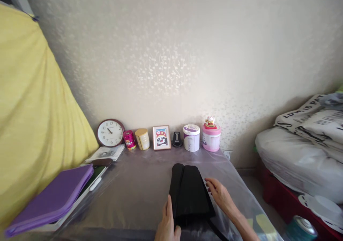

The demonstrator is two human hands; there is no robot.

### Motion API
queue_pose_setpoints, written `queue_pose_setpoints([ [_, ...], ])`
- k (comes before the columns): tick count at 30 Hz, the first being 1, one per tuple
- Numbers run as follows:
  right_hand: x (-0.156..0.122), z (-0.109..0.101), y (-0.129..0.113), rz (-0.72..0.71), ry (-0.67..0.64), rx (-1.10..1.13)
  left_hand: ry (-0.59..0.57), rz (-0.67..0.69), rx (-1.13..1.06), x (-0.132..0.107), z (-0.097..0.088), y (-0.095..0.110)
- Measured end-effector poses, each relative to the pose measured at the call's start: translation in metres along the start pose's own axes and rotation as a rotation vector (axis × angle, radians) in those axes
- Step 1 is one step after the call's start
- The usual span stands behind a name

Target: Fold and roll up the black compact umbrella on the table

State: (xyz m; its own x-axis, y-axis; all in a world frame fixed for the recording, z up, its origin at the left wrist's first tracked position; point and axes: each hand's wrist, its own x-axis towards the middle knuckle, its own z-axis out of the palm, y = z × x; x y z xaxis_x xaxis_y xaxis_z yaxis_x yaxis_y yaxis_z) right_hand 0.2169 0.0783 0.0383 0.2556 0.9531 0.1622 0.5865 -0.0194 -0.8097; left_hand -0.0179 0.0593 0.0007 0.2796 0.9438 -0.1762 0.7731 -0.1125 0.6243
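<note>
A flat black fabric case (pixel 190 194), or a folded bag, is at the front of the table. A seam or fold runs along its left side, and a black strap (pixel 216 230) trails from its lower right corner. My left hand (pixel 168 221) grips the lower left edge, with some fingers hidden by the case. Just off the right edge is my right hand (pixel 219 194), its fingers loosely bent and a little apart, with nothing seen in them.
Along the wall stand a clock (pixel 110 133), a pink can (pixel 129 140), a yellow can (pixel 142 139), a panda picture (pixel 162 138), a black device (pixel 177 139) and two tubs (pixel 191 138). Left lies a purple folder (pixel 53 196). Bagged bedding (pixel 297 162) is piled right of the table.
</note>
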Motion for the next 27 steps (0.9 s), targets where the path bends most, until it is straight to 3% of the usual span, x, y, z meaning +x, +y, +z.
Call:
queue_pose_setpoints([
  [4, -0.006, 0.002, -0.02, 0.089, -0.133, 0.055, 0.015, 0.019, 0.02, -0.002, 0.001, 0.003],
  [10, -0.001, 0.011, -0.03, 0.193, -0.128, 0.07, -0.002, 0.007, 0.071, 0.0, 0.004, 0.003],
  [14, 0.011, 0.021, -0.043, 0.148, -0.237, 0.265, 0.0, -0.017, 0.071, -0.001, 0.004, 0.006],
  [20, 0.031, 0.062, -0.073, 0.074, -0.235, 0.401, -0.01, -0.063, 0.139, -0.001, 0.006, 0.015],
  [24, 0.04, 0.098, -0.076, 0.03, -0.218, 0.212, -0.059, -0.083, 0.182, 0.0, 0.009, 0.018],
  [27, 0.042, 0.115, -0.071, 0.001, -0.225, 0.025, -0.072, -0.078, 0.181, 0.002, 0.012, 0.019],
])
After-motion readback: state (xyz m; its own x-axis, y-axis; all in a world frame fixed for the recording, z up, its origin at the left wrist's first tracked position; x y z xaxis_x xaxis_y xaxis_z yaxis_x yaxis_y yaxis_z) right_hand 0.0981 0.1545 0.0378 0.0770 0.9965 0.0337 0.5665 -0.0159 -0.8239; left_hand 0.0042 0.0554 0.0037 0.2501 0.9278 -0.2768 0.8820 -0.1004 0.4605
